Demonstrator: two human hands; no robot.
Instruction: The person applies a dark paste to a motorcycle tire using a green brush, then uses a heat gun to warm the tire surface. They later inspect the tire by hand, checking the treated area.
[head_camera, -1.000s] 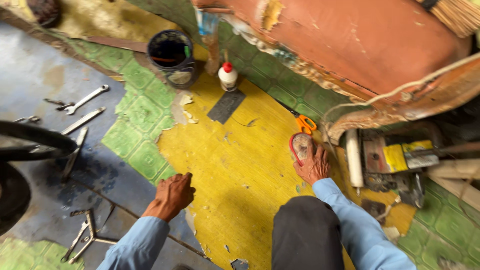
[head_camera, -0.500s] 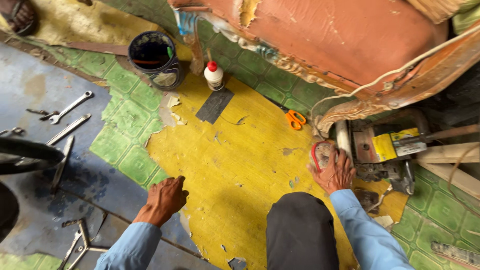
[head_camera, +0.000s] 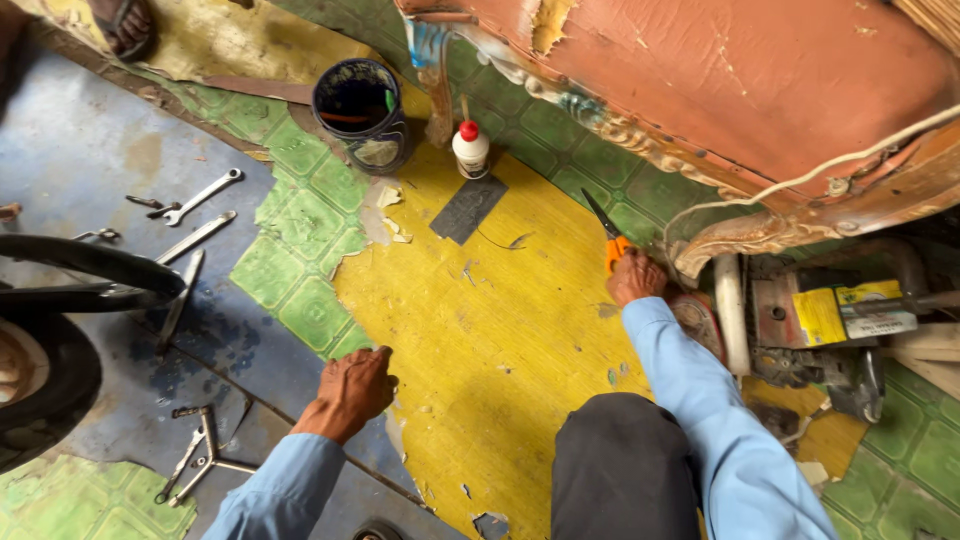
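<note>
My right hand (head_camera: 636, 277) grips the orange handles of a pair of scissors (head_camera: 605, 229) whose dark blades point up and left over the yellow floor sheet (head_camera: 500, 330). My left hand (head_camera: 352, 388) rests with curled fingers on the floor at the yellow sheet's torn left edge, holding nothing. A small white glue bottle with a red cap (head_camera: 470, 148) stands beyond, next to a dark rectangular patch (head_camera: 468, 208). My knee in dark trousers (head_camera: 625, 470) is low in the middle.
A dark bucket (head_camera: 362, 113) stands at the top. Wrenches (head_camera: 195, 235) lie on the blue floor at the left, near a tyre (head_camera: 60, 340). A worn red-brown vehicle body (head_camera: 760, 80) overhangs at the right, with a battery-like box (head_camera: 850, 315) below it.
My right hand has left the round red-rimmed object on the floor, moved up and taken hold of the scissors. My left hand stayed pressed on the floor.
</note>
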